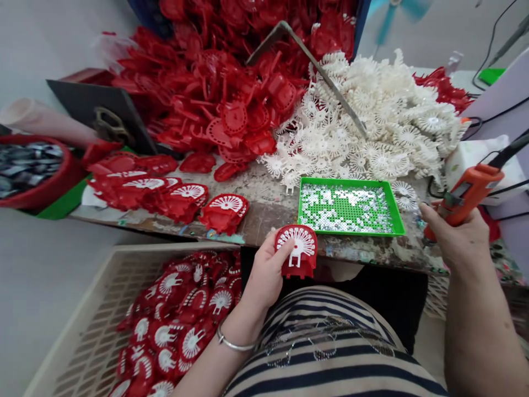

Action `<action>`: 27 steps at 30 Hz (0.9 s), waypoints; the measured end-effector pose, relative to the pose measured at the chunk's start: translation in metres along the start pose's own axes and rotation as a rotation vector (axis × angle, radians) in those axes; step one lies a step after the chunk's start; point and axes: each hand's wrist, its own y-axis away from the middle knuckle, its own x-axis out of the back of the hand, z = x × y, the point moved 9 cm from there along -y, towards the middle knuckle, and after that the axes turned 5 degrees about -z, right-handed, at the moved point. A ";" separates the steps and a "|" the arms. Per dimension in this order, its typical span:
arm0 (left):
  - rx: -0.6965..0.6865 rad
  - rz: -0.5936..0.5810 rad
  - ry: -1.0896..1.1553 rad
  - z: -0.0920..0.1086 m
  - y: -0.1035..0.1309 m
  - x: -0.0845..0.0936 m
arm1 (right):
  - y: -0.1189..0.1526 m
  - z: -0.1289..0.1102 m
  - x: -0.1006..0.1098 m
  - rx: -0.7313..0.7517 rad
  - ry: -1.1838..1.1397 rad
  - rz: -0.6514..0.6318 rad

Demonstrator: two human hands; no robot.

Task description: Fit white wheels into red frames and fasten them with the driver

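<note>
Scuffed workbench lies beyond left hand pinching red casing (white fan atop), right hand clasping orange tool.

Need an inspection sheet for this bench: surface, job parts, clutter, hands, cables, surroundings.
Surface: bench worn, stained, paint-marked.
Job parts: red piece bearing a white fan-shaped part; orange handheld tool; green tray of small silvery bits.
Clutter: large red heap and white heap at the back; several red-and-white pieces toward the left.
Hands: left hand pinches the red piece, thumb on top; right hand grips the orange tool.
Cables: dark cable at the tool's rear; black wire far right; routing unclear.
Surroundings: pale crate of red-and-white pieces below; red tub at left; blue-bladed fan behind.
</note>
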 end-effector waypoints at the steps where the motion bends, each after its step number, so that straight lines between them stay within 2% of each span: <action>1: 0.009 -0.001 0.001 -0.001 0.000 0.000 | 0.002 0.000 0.000 -0.036 -0.014 -0.015; 3: 0.019 -0.011 0.003 -0.002 -0.001 0.001 | 0.005 -0.003 0.000 -0.063 -0.039 -0.031; 7: 0.030 -0.039 0.013 -0.004 -0.003 0.001 | 0.001 -0.011 -0.005 -0.012 -0.102 -0.051; 11: 0.046 -0.028 0.010 -0.005 -0.002 0.003 | -0.003 -0.008 -0.007 -0.130 -0.098 -0.027; 13: 0.050 -0.020 0.008 -0.006 -0.001 0.004 | -0.001 -0.016 -0.010 -0.143 -0.142 -0.041; 15: 0.051 -0.024 0.013 -0.006 -0.001 0.004 | 0.002 -0.034 -0.017 -0.087 -0.274 -0.069; 18: 0.059 -0.038 0.008 -0.009 -0.002 0.004 | 0.010 -0.073 -0.039 0.059 -0.601 -0.184; 21: 0.080 -0.054 -0.007 -0.013 -0.003 0.002 | 0.021 -0.106 -0.073 0.133 -0.819 -0.380; 24: 0.100 -0.057 -0.017 -0.015 -0.004 0.002 | 0.027 -0.121 -0.108 0.162 -0.825 -0.510; 27: 0.107 -0.062 -0.025 -0.015 -0.005 0.003 | 0.028 -0.117 -0.134 0.184 -0.728 -0.534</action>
